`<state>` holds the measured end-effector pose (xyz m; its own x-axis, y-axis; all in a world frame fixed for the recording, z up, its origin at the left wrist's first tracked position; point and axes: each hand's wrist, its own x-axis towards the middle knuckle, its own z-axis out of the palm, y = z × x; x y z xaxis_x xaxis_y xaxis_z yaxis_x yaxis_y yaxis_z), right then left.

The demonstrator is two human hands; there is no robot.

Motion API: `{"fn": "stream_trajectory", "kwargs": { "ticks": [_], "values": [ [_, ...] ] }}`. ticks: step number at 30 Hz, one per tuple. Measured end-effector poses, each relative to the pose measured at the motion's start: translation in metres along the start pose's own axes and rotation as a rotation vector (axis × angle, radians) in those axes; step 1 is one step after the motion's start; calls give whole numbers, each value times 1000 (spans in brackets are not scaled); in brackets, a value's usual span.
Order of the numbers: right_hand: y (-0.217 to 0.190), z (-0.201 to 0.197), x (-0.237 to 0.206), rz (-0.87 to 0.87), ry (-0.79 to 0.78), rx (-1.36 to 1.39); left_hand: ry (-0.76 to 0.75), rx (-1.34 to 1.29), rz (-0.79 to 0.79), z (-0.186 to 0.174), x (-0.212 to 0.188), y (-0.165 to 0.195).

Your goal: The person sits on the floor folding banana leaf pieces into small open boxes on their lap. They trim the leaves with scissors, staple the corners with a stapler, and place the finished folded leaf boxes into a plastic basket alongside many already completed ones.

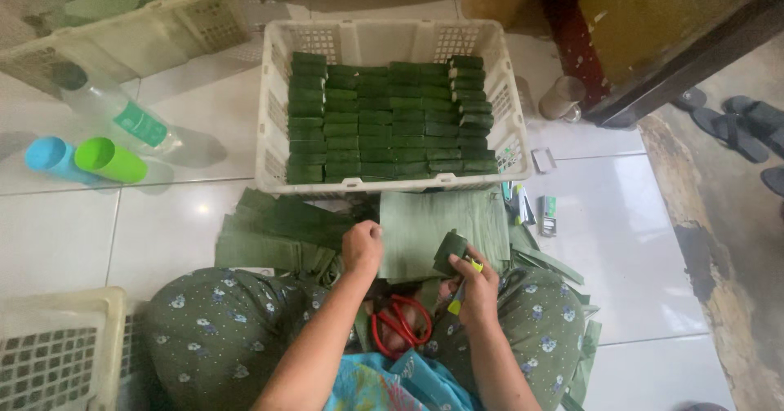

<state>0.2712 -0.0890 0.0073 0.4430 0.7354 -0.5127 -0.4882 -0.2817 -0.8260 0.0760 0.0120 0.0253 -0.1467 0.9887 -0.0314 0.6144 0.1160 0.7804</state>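
1. The right hand [476, 287] is clamped around a small leaf-wrapped parcel [450, 252] and also pins a yellow-handled tool [459, 295] against the palm; with 2 things in 1 grip, the half-folded wrap may spring open or the tool may slip.
2. The left hand [363, 244] is curled into a loose fist, pressing on the spread banana leaf [429, 223] just ahead of the knees. Whether it pinches anything I cannot tell. If it lifts, the sheet could shift.
3. Red-handled scissors [398, 325] lie in the lap, touching the cloth; a knee movement could tip them.
4. Cut leaf strips [273, 231] are stacked to the left, near enough to be scattered by an elbow.
5. Farther off, the white crate [274, 109] holds tight rows of finished parcels, nearly full, so another could sit proud and roll.
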Motion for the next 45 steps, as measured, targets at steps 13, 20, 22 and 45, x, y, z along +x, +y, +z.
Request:
{"fn": "stream_trajectory", "kwargs": {
  "ticks": [13, 20, 22, 45],
  "values": [
    [3, 58, -50, -111, -198, -300, -595, -1500, -445, -63, -54, -33],
    [19, 122, -109, -473, -443, -341, -281, -1150, -210, -92, -76, -35],
    [18, 130, -119, -512, -415, -432, -238, -1065, -266, -93, -81, -43],
    [-33, 107, -140, -680, -347, -804, -356, -1542, -201, -115, -112, 24]
  ]
}}
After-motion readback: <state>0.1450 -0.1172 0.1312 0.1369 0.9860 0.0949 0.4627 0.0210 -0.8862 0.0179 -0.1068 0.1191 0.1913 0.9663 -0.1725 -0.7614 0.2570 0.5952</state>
